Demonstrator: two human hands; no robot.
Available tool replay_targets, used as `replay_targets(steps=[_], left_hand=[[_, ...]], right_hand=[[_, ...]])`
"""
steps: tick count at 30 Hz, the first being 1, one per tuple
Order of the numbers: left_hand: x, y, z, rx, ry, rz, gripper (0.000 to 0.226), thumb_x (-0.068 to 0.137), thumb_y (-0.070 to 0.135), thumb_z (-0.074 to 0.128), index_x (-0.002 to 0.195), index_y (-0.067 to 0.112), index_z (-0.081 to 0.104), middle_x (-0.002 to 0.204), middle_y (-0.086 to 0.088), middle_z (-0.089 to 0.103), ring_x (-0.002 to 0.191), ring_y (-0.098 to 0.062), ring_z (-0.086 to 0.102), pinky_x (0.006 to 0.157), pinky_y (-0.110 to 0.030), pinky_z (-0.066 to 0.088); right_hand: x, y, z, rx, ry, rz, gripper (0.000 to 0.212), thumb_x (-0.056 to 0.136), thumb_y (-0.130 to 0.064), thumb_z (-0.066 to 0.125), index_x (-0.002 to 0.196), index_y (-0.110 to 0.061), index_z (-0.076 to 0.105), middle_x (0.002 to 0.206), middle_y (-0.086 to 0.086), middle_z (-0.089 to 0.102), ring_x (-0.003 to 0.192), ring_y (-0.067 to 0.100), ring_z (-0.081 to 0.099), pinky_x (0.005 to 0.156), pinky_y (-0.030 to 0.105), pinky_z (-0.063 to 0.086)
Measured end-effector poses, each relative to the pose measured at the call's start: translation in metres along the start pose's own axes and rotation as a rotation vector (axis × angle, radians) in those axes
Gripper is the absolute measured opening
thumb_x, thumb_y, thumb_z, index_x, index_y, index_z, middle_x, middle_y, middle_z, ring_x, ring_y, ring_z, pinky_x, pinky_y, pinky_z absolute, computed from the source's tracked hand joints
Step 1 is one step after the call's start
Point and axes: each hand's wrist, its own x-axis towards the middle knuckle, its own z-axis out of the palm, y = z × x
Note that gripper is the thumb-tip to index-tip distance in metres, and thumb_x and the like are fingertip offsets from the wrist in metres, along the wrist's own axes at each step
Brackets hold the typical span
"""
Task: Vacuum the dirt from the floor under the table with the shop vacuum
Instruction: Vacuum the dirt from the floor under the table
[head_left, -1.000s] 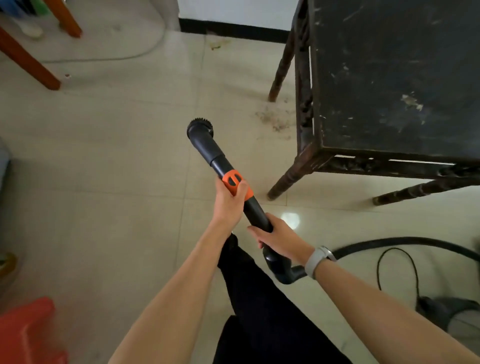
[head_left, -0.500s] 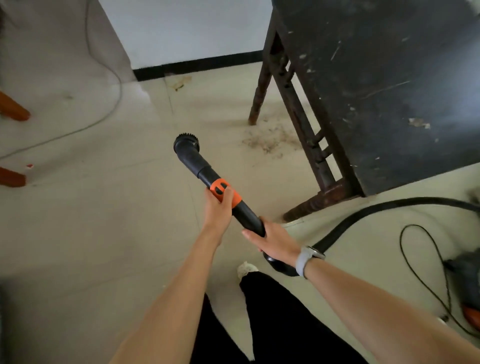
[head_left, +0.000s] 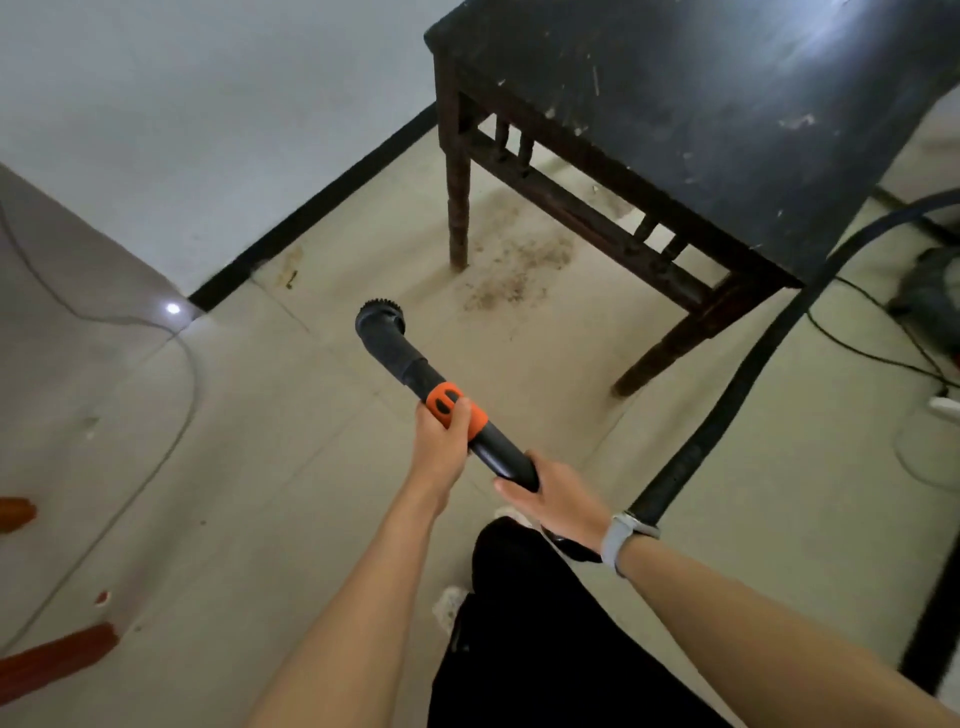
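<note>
I hold a black vacuum wand (head_left: 405, 364) with an orange collar in both hands. My left hand (head_left: 441, 441) grips it at the collar. My right hand (head_left: 558, 501), a watch on its wrist, grips the rear end where the black hose (head_left: 727, 395) joins. The round brush nozzle (head_left: 381, 318) points forward, above the floor, short of a patch of brown dirt (head_left: 514, 270). The dirt lies on the pale tiles beside the near-left leg of the dark wooden table (head_left: 701, 104) and runs under it. The shop vacuum body (head_left: 935, 291) sits at the right edge, partly cut off.
A white wall with a black skirting (head_left: 311, 213) runs behind the table. A thin grey cable (head_left: 187, 364) trails across the floor at left. Red-brown furniture legs (head_left: 52, 654) show at the bottom left. A black power cord (head_left: 872, 348) loops on the floor at right.
The view has swung left and lifted, so the table now sits upper right and the dirt patch ahead of the nozzle. Both hands keep their grip on the wand.
</note>
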Motion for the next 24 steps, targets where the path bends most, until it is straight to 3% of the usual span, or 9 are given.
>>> replay_targets(steps=[3, 7, 16, 21, 24], left_hand=[[0.032, 0.015, -0.013, 0.048, -0.066, -0.009, 0.031, 0.098, 0.021, 0.049, 0.124, 0.008, 0.039, 0.115, -0.008, 0.054, 0.102, -0.02, 0.056, 0.091, -0.042, 0.051], [0.085, 0.04, -0.026, 0.125, -0.136, -0.003, 0.036, 0.099, 0.021, 0.046, 0.129, 0.005, 0.037, 0.117, -0.008, 0.052, 0.095, -0.015, 0.056, 0.071, -0.028, 0.05], [0.199, 0.072, -0.024, 0.307, -0.403, -0.059, 0.033, 0.099, 0.021, 0.045, 0.128, 0.008, 0.036, 0.109, -0.002, 0.051, 0.09, -0.008, 0.055, 0.079, -0.033, 0.05], [0.241, 0.068, -0.027, 0.431, -0.586, -0.125, 0.031, 0.099, 0.02, 0.045, 0.128, 0.012, 0.036, 0.103, 0.002, 0.05, 0.095, -0.013, 0.054, 0.083, -0.035, 0.05], [0.274, 0.07, -0.034, 0.536, -0.7, -0.141, 0.034, 0.099, 0.02, 0.046, 0.13, 0.011, 0.035, 0.107, 0.0, 0.051, 0.1, -0.017, 0.054, 0.086, -0.038, 0.05]], right_hand=[[0.024, -0.019, 0.007, 0.025, 0.061, 0.037, 0.032, 0.09, -0.044, 0.058, 0.103, -0.016, 0.051, 0.076, -0.004, 0.056, 0.069, 0.017, 0.055, 0.063, 0.029, 0.041], [0.068, -0.045, 0.011, 0.065, 0.122, 0.075, 0.029, 0.09, -0.045, 0.057, 0.097, -0.019, 0.047, 0.08, -0.001, 0.057, 0.07, 0.017, 0.054, 0.062, 0.028, 0.039], [0.165, -0.076, 0.037, 0.362, 0.274, 0.301, 0.036, 0.087, -0.051, 0.057, 0.101, -0.018, 0.053, 0.08, 0.002, 0.062, 0.073, 0.024, 0.064, 0.071, 0.041, 0.055], [0.194, -0.089, 0.062, 0.428, 0.365, 0.464, 0.034, 0.087, -0.053, 0.055, 0.099, -0.021, 0.051, 0.078, -0.001, 0.06, 0.07, 0.02, 0.06, 0.062, 0.031, 0.046], [0.219, -0.109, 0.085, 0.578, 0.444, 0.557, 0.038, 0.085, -0.055, 0.055, 0.097, -0.02, 0.051, 0.08, 0.004, 0.064, 0.072, 0.025, 0.064, 0.067, 0.039, 0.053]])
